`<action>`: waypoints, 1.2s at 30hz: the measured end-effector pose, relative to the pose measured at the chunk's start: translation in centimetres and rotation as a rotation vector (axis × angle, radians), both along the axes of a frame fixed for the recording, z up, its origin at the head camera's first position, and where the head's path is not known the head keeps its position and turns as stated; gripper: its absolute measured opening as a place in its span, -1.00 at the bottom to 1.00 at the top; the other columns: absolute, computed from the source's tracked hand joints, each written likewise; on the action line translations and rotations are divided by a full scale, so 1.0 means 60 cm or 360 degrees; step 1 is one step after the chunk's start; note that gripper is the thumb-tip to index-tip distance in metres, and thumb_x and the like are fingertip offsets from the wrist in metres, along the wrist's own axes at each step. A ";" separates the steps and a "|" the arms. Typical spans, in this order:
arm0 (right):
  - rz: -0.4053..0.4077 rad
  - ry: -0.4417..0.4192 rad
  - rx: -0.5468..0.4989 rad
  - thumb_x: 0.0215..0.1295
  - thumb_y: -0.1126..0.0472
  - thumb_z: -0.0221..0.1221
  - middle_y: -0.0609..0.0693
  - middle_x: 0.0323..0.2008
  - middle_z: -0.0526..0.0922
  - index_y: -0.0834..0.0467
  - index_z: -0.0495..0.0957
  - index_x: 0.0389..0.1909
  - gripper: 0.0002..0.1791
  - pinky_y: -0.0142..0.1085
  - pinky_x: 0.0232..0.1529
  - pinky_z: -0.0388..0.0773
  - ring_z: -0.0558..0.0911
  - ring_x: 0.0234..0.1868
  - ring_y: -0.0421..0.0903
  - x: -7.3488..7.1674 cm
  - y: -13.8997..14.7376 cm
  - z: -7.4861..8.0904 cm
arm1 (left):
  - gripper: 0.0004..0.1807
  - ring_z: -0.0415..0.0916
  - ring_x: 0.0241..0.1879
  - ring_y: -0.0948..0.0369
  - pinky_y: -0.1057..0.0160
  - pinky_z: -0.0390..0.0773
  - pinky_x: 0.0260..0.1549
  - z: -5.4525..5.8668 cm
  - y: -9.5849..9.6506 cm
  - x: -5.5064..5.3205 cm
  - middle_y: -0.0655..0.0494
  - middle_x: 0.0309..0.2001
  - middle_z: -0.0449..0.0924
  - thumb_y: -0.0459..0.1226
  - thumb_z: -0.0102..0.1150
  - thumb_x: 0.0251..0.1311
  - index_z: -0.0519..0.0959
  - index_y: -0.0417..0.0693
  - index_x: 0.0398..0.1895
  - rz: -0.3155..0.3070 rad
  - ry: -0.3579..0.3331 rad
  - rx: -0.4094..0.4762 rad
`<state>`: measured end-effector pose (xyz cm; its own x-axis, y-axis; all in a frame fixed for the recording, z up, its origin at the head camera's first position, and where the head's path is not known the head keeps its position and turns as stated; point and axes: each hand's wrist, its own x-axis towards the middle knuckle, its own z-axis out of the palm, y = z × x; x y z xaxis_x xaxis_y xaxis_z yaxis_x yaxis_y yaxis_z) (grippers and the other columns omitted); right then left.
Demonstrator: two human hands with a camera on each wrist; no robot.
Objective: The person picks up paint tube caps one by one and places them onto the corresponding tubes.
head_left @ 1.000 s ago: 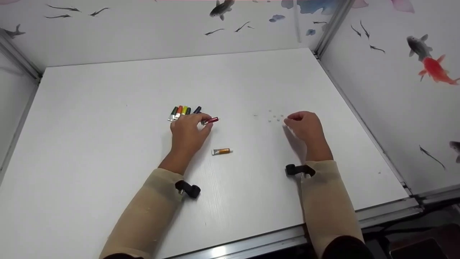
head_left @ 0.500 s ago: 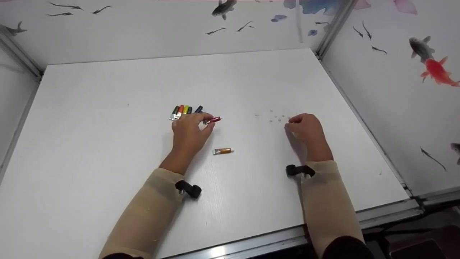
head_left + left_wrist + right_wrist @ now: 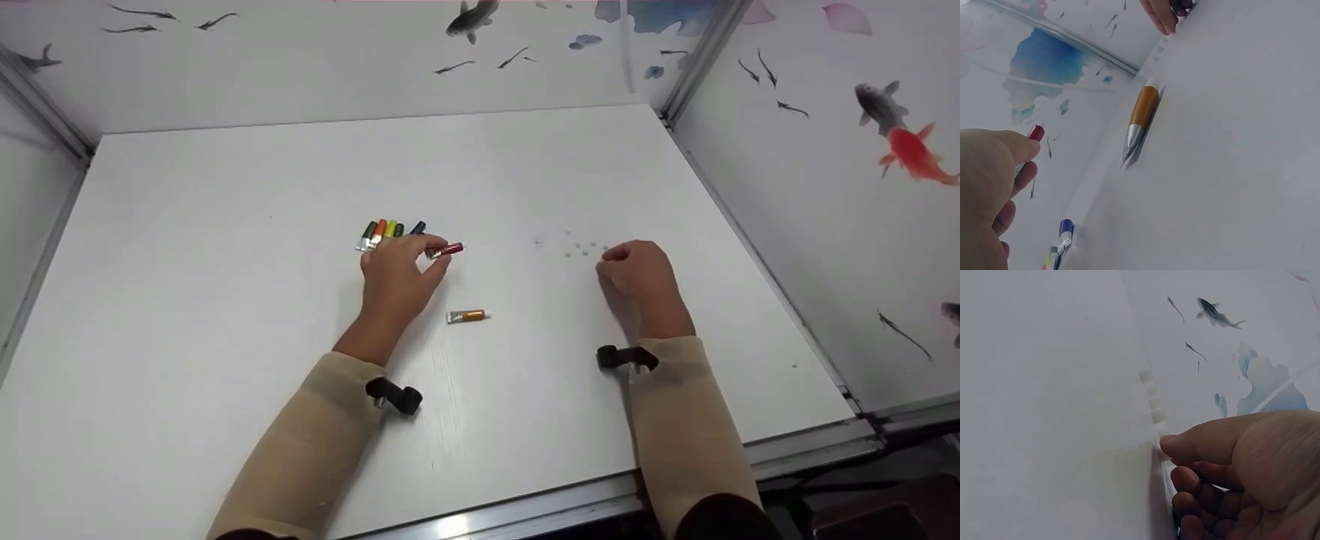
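Observation:
In the head view my left hand (image 3: 397, 277) pinches a small red paint tube (image 3: 452, 248) between thumb and fingers, its tip pointing right. The left wrist view shows the red end of this tube (image 3: 1036, 133) past the thumb. Below and right of that hand lies an orange-brown paint tube (image 3: 469, 316). My right hand (image 3: 641, 271) is low at the right, fingers curled, thumb and fingertips pinching a small pale square, mostly hidden by the thumb. Several small whitish squares (image 3: 585, 253) lie scattered left of its fingertips; some squares (image 3: 1157, 417) show beyond the thumb in the right wrist view.
Beyond the left hand lie several more paint tubes, among them an orange one (image 3: 380, 228), a yellow one (image 3: 391, 228) and a dark blue one (image 3: 418, 227). The white table (image 3: 225, 300) meets printed panels at the back and right (image 3: 810, 187). A metal rail (image 3: 487, 517) edges its front.
My right hand has drawn slightly right and nearer, and a pale square shows beside its fingertips. The left hand keeps its hold on the red paint tube. The head view shifts slightly.

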<state>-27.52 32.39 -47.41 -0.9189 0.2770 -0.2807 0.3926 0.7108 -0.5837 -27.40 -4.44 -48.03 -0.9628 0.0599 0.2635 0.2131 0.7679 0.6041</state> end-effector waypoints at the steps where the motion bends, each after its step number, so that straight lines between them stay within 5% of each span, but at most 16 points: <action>1: -0.0004 -0.0004 0.0002 0.53 0.06 0.21 0.21 0.25 0.66 0.18 0.65 0.22 -0.61 0.03 0.30 0.61 0.62 0.26 0.16 -0.001 0.000 0.000 | -0.71 0.62 0.20 0.11 -0.17 0.37 0.24 0.001 0.000 0.000 0.24 0.06 0.83 0.01 0.40 0.39 0.77 0.27 0.12 0.0000 0.0000 0.0002; 15: 0.0016 0.0125 -0.0244 0.52 -0.06 0.23 0.11 0.19 0.67 0.08 0.65 0.23 -0.57 -0.12 0.11 0.63 0.64 0.16 0.05 -0.005 -0.040 0.040 | -0.71 0.62 0.18 0.13 -0.14 0.41 0.21 0.006 -0.002 0.000 0.26 0.06 0.82 0.02 0.41 0.38 0.76 0.30 0.12 0.0007 0.0012 0.0005; 25: 0.0066 0.0268 -0.0363 0.47 0.00 0.28 0.06 0.06 0.74 0.04 0.72 0.13 -0.67 -0.21 -0.03 0.64 0.69 -0.03 -0.01 -0.013 -0.079 0.050 | -0.71 0.62 0.23 0.14 -0.16 0.35 0.27 0.004 -0.009 0.000 0.26 0.09 0.81 0.01 0.39 0.40 0.75 0.28 0.12 -0.0011 -0.0062 0.0197; 36: 0.0114 0.0334 -0.0570 0.45 0.04 0.33 0.03 -0.01 0.74 0.06 0.73 0.09 -0.70 0.04 0.17 0.64 0.68 -0.05 0.01 -0.024 -0.115 0.058 | -0.69 0.64 0.23 0.18 -0.17 0.32 0.30 0.008 -0.009 0.001 0.25 0.12 0.80 0.00 0.42 0.38 0.74 0.28 0.14 -0.0035 -0.0076 0.0272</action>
<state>-28.99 25.46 -43.95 -0.9799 0.1292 -0.1523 0.1957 0.4698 -0.8608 -27.33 -4.97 -47.55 -0.9734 0.0394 0.2256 0.1967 0.6485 0.7354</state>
